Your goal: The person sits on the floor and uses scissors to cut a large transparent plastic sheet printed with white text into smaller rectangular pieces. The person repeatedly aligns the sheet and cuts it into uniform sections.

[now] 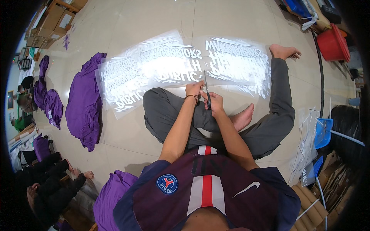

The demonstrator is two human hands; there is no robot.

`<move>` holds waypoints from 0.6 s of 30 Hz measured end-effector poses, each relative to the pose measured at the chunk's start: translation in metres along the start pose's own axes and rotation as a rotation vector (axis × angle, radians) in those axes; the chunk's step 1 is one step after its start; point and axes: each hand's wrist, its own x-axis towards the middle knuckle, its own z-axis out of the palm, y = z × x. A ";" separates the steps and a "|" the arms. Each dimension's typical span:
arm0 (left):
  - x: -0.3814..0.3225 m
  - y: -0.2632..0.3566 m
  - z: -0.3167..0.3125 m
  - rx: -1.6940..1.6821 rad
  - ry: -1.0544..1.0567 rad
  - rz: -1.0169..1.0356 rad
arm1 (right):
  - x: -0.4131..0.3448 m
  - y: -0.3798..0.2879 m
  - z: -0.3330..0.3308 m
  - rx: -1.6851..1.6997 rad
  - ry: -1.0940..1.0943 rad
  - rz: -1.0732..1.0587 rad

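Observation:
My right hand [215, 103] grips black-handled scissors [208, 99], blades pointing away from me into the gap between the printed sheets. Close beside it, my left hand [194, 89], with a beaded bracelet on the wrist, has its fingers closed at the near edge of a clear film sheet [173, 80]. White mirrored lettering covers this film. More lettered clear sheets [237, 66] overlap on the floor to the right, and others [121, 86] fan out to the left. Strong glare hides part of the print. Whether the blades touch film, I cannot tell.
Purple garments [83, 106] lie on the tiled floor [130, 138] at left, with another purple cloth [114, 199] beside me. Other people's legs [57, 179] show at lower left. A red bucket [334, 43], a blue dustpan [323, 132] and film scraps [306, 150] are at right.

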 end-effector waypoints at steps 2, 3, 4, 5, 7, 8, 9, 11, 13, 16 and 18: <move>-0.003 0.002 0.002 0.001 0.002 0.018 | 0.003 0.001 -0.001 -0.001 -0.003 -0.006; -0.003 0.002 0.001 0.011 -0.006 -0.008 | 0.003 0.000 -0.001 -0.002 -0.005 -0.009; -0.002 0.003 -0.001 0.022 -0.014 -0.034 | 0.003 -0.001 0.000 -0.003 -0.005 -0.015; -0.001 0.003 -0.003 0.032 -0.022 -0.060 | 0.004 -0.003 0.000 -0.003 -0.006 -0.021; -0.001 0.004 -0.003 0.042 -0.014 -0.043 | 0.005 -0.009 0.003 -0.006 -0.012 -0.027; -0.002 0.004 -0.004 0.046 -0.010 -0.034 | 0.006 -0.012 0.004 -0.009 -0.017 -0.028; -0.004 0.007 -0.003 0.042 -0.014 -0.044 | 0.008 -0.014 0.004 -0.010 -0.019 -0.029; -0.010 0.012 -0.001 0.033 -0.023 -0.063 | 0.011 -0.015 0.004 -0.013 -0.002 -0.040; -0.012 0.014 -0.002 0.033 -0.022 -0.062 | 0.014 -0.018 0.006 -0.011 0.000 -0.046; -0.017 0.016 0.001 0.015 0.018 -0.025 | 0.017 -0.023 0.009 -0.002 -0.004 -0.052; -0.016 0.016 0.000 -0.001 0.036 -0.009 | 0.018 -0.028 0.011 -0.008 -0.006 -0.056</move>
